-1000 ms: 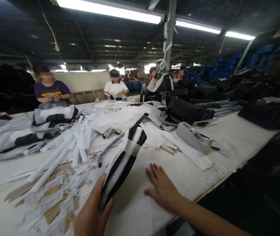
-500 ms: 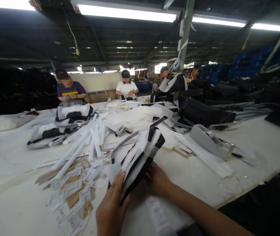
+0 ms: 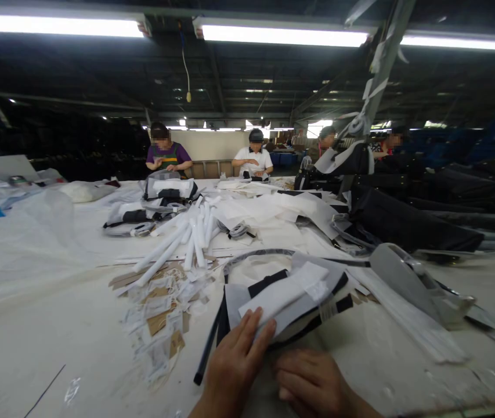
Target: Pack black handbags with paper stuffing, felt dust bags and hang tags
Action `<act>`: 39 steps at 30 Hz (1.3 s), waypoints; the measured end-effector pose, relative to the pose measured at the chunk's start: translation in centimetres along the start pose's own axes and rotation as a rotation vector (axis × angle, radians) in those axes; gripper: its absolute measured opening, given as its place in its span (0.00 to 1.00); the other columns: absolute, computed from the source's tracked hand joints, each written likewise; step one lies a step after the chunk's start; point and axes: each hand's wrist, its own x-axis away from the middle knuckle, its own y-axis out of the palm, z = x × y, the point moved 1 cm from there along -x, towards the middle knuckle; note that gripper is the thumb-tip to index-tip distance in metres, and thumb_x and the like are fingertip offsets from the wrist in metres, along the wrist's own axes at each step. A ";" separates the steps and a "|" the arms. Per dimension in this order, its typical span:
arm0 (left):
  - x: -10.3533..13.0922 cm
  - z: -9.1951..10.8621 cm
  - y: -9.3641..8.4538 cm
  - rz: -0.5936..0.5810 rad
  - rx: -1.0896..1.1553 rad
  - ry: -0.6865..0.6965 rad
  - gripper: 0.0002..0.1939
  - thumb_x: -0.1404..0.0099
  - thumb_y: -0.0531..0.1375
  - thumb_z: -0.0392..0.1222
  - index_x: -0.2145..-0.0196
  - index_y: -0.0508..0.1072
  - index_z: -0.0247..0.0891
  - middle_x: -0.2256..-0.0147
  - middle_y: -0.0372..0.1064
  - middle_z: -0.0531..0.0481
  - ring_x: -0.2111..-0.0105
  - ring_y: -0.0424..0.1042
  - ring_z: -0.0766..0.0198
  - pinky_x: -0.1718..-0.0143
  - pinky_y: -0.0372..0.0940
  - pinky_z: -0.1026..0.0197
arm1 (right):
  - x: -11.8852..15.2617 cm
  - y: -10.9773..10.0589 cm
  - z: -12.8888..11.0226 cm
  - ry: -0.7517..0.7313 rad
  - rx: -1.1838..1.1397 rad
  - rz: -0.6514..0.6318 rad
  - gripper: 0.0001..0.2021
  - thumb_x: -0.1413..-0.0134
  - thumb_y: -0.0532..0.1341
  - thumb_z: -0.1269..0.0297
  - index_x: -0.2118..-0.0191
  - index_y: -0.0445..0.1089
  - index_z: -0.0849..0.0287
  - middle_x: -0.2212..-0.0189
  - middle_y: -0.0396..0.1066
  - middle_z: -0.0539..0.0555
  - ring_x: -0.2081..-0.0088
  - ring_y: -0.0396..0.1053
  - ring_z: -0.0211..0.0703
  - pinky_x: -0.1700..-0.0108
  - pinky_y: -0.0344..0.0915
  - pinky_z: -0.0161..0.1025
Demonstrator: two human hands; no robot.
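A black bag (image 3: 268, 283) lies on the white table in front of me, its strap (image 3: 247, 255) looping out behind it in a grey wrap. White and grey packing sheet (image 3: 288, 293) covers much of its upper side. My left hand (image 3: 236, 360) rests on this sheet, fingers stretched out over the near left part. Close by the bag's near edge is my right hand (image 3: 312, 377), its fingers curled and slightly blurred; whether anything is in them is hidden. A dark strap end (image 3: 203, 360) sticks out toward me at the left.
Left of the bag lie paper tags (image 3: 160, 325) and white rolled tubes (image 3: 192, 232). Wrapped bags (image 3: 169, 188) sit further back. A grey-wrapped piece (image 3: 408, 284) and a pile of black bags (image 3: 408, 220) are at the right. Several people work across the table.
The bag has gone from raised and tilted to lying lower on the table. My left hand now lies over its wrapping, and my right hand has come back from behind it to the near edge.
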 end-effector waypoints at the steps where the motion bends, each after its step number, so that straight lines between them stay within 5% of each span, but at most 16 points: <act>1: 0.0 0.4 -0.3 0.000 -0.006 0.022 0.21 0.28 0.51 0.31 0.41 0.68 0.43 0.43 0.69 0.45 0.43 0.69 0.58 0.49 0.70 0.61 | -0.4 -1.1 -0.3 0.010 -0.016 0.035 0.12 0.39 0.57 0.71 0.51 0.69 0.54 0.63 0.78 0.57 0.63 0.75 0.48 0.61 0.73 0.43; 5: 0.6 2.0 -0.7 -0.023 -0.029 0.132 0.21 0.27 0.51 0.34 0.41 0.68 0.48 0.44 0.70 0.47 0.45 0.71 0.58 0.50 0.71 0.62 | -3.8 -4.7 2.3 0.355 -0.002 0.211 0.09 0.36 0.55 0.68 0.57 0.72 0.52 0.61 0.77 0.56 0.58 0.75 0.48 0.53 0.70 0.43; 7: 1.0 2.5 -0.6 -0.026 -0.039 0.168 0.20 0.26 0.51 0.34 0.41 0.69 0.49 0.46 0.72 0.48 0.46 0.72 0.58 0.52 0.72 0.61 | -6.0 -4.9 5.7 0.614 -0.037 0.122 0.11 0.36 0.56 0.60 0.59 0.74 0.55 0.59 0.77 0.56 0.56 0.74 0.49 0.51 0.68 0.44; 9: 1.3 2.8 -0.5 -0.021 -0.047 0.188 0.19 0.26 0.51 0.35 0.43 0.71 0.48 0.47 0.73 0.47 0.48 0.74 0.56 0.54 0.73 0.61 | -7.9 -4.0 9.6 0.793 -0.098 -0.114 0.14 0.36 0.55 0.56 0.59 0.76 0.56 0.57 0.77 0.55 0.54 0.73 0.49 0.51 0.67 0.42; 11: 1.5 2.9 -0.4 -0.005 -0.044 0.197 0.18 0.27 0.52 0.35 0.45 0.73 0.48 0.48 0.74 0.47 0.50 0.75 0.56 0.56 0.74 0.60 | -9.3 -2.2 12.9 0.857 -0.112 -0.236 0.13 0.40 0.59 0.57 0.71 0.75 0.58 0.69 0.77 0.54 0.62 0.74 0.49 0.55 0.67 0.43; 14: 1.9 3.0 -0.1 0.013 -0.041 0.207 0.16 0.28 0.56 0.39 0.46 0.73 0.49 0.48 0.74 0.48 0.50 0.75 0.56 0.55 0.74 0.62 | -10.7 1.1 16.1 0.950 -0.107 -0.294 0.18 0.45 0.66 0.58 0.82 0.68 0.60 0.79 0.71 0.52 0.67 0.72 0.48 0.58 0.67 0.43; 17: 2.6 3.4 0.7 0.045 -0.037 0.180 0.17 0.30 0.59 0.41 0.45 0.72 0.52 0.47 0.73 0.51 0.49 0.74 0.58 0.54 0.73 0.63 | -11.5 3.9 17.4 1.051 -0.157 -0.282 0.15 0.41 0.65 0.56 0.72 0.70 0.62 0.73 0.72 0.50 0.67 0.71 0.42 0.61 0.69 0.41; 22: 3.4 4.0 1.6 0.149 -0.008 0.083 0.15 0.30 0.60 0.42 0.47 0.74 0.55 0.48 0.74 0.55 0.51 0.75 0.59 0.56 0.74 0.63 | -11.9 4.9 17.4 1.099 -0.365 -0.116 0.14 0.38 0.62 0.55 0.62 0.72 0.64 0.70 0.74 0.51 0.71 0.71 0.37 0.66 0.70 0.37; 28: 2.8 3.2 0.4 0.023 -0.027 0.155 0.17 0.30 0.59 0.40 0.45 0.72 0.54 0.46 0.72 0.52 0.48 0.73 0.57 0.54 0.73 0.63 | -11.0 0.7 13.4 0.905 -0.584 0.039 0.22 0.51 0.67 0.47 0.59 0.76 0.62 0.60 0.79 0.57 0.56 0.75 0.46 0.49 0.68 0.43; 31: 2.2 3.0 -0.1 -0.013 -0.010 0.186 0.17 0.29 0.57 0.40 0.44 0.71 0.51 0.46 0.72 0.50 0.49 0.74 0.56 0.55 0.74 0.62 | -9.7 -2.6 9.5 0.808 -0.661 -0.085 0.22 0.51 0.68 0.48 0.56 0.78 0.59 0.57 0.79 0.56 0.53 0.75 0.49 0.45 0.67 0.46; 35: 2.6 3.2 0.3 -0.045 0.047 0.159 0.20 0.28 0.53 0.36 0.41 0.68 0.49 0.45 0.71 0.47 0.49 0.74 0.58 0.52 0.72 0.60 | -7.7 -6.0 6.0 0.670 -0.912 -0.550 0.26 0.44 0.63 0.44 0.49 0.76 0.59 0.55 0.78 0.59 0.51 0.74 0.52 0.46 0.67 0.49; 39: 4.0 3.9 0.8 -0.127 0.009 0.064 0.26 0.29 0.54 0.34 0.37 0.61 0.54 0.39 0.64 0.53 0.45 0.70 0.57 0.50 0.71 0.59 | -6.5 -6.0 6.8 0.859 -0.782 -0.275 0.25 0.41 0.59 0.42 0.57 0.78 0.61 0.64 0.79 0.58 0.61 0.77 0.48 0.55 0.71 0.44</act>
